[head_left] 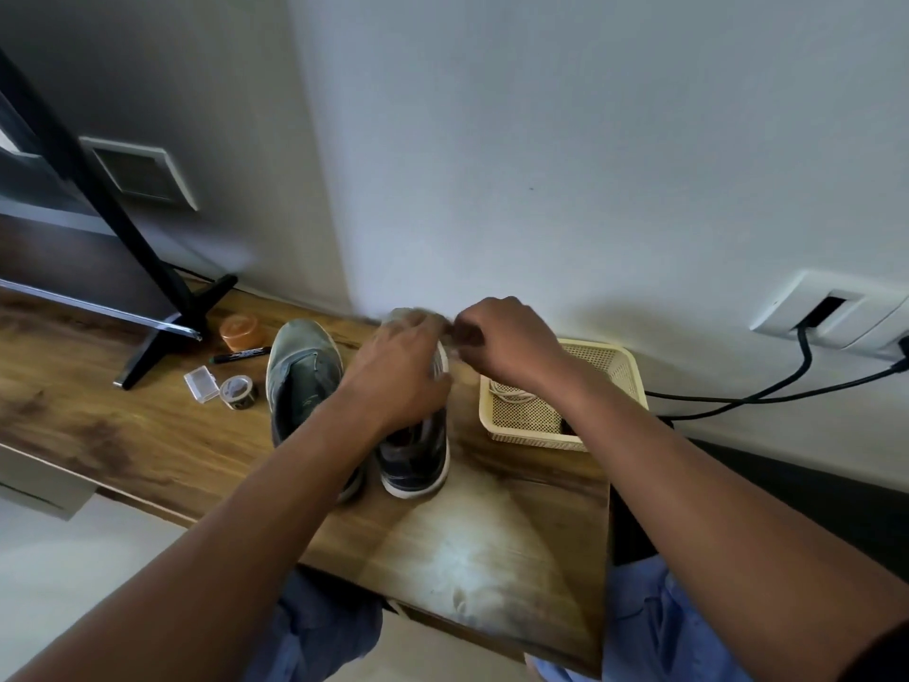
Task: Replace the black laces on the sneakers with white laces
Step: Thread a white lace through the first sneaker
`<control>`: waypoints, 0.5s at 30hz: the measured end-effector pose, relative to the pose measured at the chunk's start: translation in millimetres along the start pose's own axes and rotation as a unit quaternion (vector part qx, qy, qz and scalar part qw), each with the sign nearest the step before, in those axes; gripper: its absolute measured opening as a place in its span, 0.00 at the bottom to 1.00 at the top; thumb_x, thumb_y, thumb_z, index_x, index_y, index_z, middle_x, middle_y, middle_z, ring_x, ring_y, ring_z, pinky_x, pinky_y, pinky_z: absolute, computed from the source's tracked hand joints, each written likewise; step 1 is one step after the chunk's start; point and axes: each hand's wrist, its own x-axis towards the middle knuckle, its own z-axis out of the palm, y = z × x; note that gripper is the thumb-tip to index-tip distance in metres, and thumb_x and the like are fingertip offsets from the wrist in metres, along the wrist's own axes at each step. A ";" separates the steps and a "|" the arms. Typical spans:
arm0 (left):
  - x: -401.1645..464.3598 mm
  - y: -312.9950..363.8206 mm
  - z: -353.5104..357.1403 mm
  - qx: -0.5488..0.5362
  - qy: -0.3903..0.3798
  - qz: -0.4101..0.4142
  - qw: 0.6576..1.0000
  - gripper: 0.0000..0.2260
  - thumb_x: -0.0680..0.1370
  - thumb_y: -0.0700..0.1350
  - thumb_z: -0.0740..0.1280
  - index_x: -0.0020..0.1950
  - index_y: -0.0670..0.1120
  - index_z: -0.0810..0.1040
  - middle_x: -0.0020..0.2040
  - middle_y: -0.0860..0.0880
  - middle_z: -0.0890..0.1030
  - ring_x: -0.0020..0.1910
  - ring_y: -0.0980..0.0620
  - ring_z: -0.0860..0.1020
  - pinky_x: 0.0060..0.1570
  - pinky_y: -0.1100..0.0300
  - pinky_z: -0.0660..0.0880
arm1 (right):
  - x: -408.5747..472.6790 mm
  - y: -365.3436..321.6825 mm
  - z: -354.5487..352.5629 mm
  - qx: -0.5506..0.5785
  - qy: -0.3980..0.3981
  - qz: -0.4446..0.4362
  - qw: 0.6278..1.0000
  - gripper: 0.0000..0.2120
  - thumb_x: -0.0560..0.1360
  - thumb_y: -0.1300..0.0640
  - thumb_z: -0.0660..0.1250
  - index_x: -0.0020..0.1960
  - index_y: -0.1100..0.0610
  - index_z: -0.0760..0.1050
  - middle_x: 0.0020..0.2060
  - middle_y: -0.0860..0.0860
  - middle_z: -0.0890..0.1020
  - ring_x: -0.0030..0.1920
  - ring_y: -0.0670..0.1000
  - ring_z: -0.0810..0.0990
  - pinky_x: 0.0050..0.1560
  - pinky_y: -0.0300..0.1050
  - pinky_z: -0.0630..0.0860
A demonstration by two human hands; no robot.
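2 sneakers sat on the wooden table [492, 558], left sneaker [302, 381] looked lace-free, both hands worked the right sneaker [415, 460]: left hand [401, 374] gripped it, right hand [497, 339] pinched something blurred, probably lace; white laces [511, 392] waited in the basket [615, 371], so relacing seemed barely started.

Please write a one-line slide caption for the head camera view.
Both hands, left hand and right hand, work at the toe end of the right sneaker on a wooden table, beside a basket.

We look down and forward from head height, close over the wooden table [147, 435] against the wall [541, 140]
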 end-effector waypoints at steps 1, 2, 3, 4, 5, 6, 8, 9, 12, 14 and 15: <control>0.4 7.6 2.9 0.014 -0.029 0.020 0.999 0.25 0.77 0.49 0.69 0.74 0.51 0.73 0.71 0.47 0.75 0.71 0.44 0.72 0.70 0.49 0.70 | -2.1 8.6 -1.9 -0.030 -0.011 0.016 0.999 0.03 0.74 0.55 0.69 0.43 0.49 0.81 0.42 0.51 0.84 0.45 0.57 0.82 0.41 0.46 0.75; 0.9 14.4 7.3 0.035 -0.058 0.035 0.997 0.25 0.77 0.51 0.69 0.75 0.51 0.73 0.72 0.48 0.75 0.72 0.43 0.72 0.71 0.48 0.69 | -5.2 16.8 -2.5 -0.055 -0.023 0.031 0.998 0.02 0.73 0.55 0.70 0.44 0.49 0.81 0.43 0.51 0.84 0.46 0.57 0.82 0.41 0.45 0.74; 1.1 19.8 12.4 0.063 -0.085 0.051 0.993 0.25 0.77 0.52 0.69 0.75 0.52 0.73 0.73 0.48 0.75 0.73 0.43 0.71 0.73 0.49 0.68 | -8.9 23.9 -1.6 -0.073 -0.036 0.044 0.996 0.04 0.73 0.56 0.71 0.46 0.48 0.82 0.45 0.50 0.84 0.47 0.57 0.82 0.42 0.45 0.74; 1.9 24.7 18.9 0.092 -0.107 0.071 0.987 0.25 0.78 0.54 0.68 0.75 0.51 0.74 0.73 0.48 0.76 0.73 0.43 0.71 0.74 0.50 0.65 | -13.4 30.9 0.3 -0.089 -0.049 0.055 0.993 0.07 0.71 0.56 0.72 0.48 0.47 0.82 0.47 0.49 0.85 0.49 0.56 0.82 0.43 0.44 0.74; 1.9 28.4 25.3 0.118 -0.124 0.090 0.981 0.25 0.78 0.55 0.68 0.74 0.50 0.75 0.73 0.47 0.76 0.73 0.44 0.71 0.76 0.50 0.63 | -17.3 36.5 3.9 -0.103 -0.062 0.060 0.991 0.10 0.71 0.57 0.72 0.51 0.47 0.82 0.49 0.50 0.85 0.50 0.56 0.83 0.45 0.45 0.75; 2.4 31.1 31.8 0.137 -0.140 0.104 0.975 0.24 0.79 0.56 0.68 0.74 0.50 0.75 0.72 0.47 0.76 0.73 0.45 0.71 0.77 0.50 0.61 | -20.9 42.0 7.8 -0.119 -0.075 0.062 0.988 0.12 0.71 0.57 0.72 0.53 0.47 0.82 0.51 0.50 0.85 0.52 0.57 0.83 0.47 0.46 0.77; 4.1 33.6 41.7 0.164 -0.170 0.114 0.965 0.25 0.79 0.58 0.68 0.73 0.49 0.76 0.73 0.47 0.75 0.74 0.46 0.70 0.79 0.47 0.57 | -26.1 50.0 17.0 -0.158 -0.095 0.057 0.981 0.14 0.72 0.57 0.72 0.57 0.48 0.81 0.54 0.52 0.84 0.56 0.58 0.82 0.51 0.49 0.79; 6.1 34.6 45.1 0.175 -0.178 0.115 0.961 0.25 0.78 0.59 0.68 0.72 0.49 0.76 0.72 0.46 0.75 0.74 0.46 0.70 0.79 0.47 0.57 | -27.7 53.8 21.3 -0.176 -0.103 0.054 0.978 0.14 0.73 0.57 0.72 0.58 0.49 0.81 0.54 0.53 0.84 0.57 0.58 0.82 0.51 0.50 0.79; 10.7 36.0 50.4 0.179 -0.175 0.112 0.962 0.25 0.78 0.61 0.68 0.71 0.49 0.77 0.72 0.45 0.75 0.73 0.45 0.71 0.79 0.48 0.57 | -31.3 58.9 32.7 -0.196 -0.113 0.045 0.973 0.08 0.73 0.61 0.68 0.51 0.55 0.80 0.50 0.55 0.83 0.55 0.61 0.81 0.43 0.50 0.74; 11.4 35.6 52.6 0.181 -0.169 0.112 0.962 0.25 0.78 0.62 0.67 0.71 0.49 0.77 0.71 0.46 0.76 0.72 0.46 0.72 0.79 0.49 0.58 | -33.1 59.0 39.1 -0.199 -0.113 0.039 0.973 0.08 0.72 0.62 0.66 0.50 0.55 0.79 0.48 0.56 0.82 0.55 0.62 0.81 0.42 0.49 0.70; 10.9 35.5 54.0 0.183 -0.167 0.113 0.962 0.25 0.78 0.62 0.67 0.70 0.49 0.77 0.70 0.46 0.76 0.71 0.46 0.72 0.78 0.49 0.58 | -33.9 58.8 41.7 -0.200 -0.107 0.035 0.973 0.08 0.73 0.62 0.65 0.50 0.55 0.79 0.49 0.56 0.82 0.55 0.62 0.80 0.43 0.50 0.70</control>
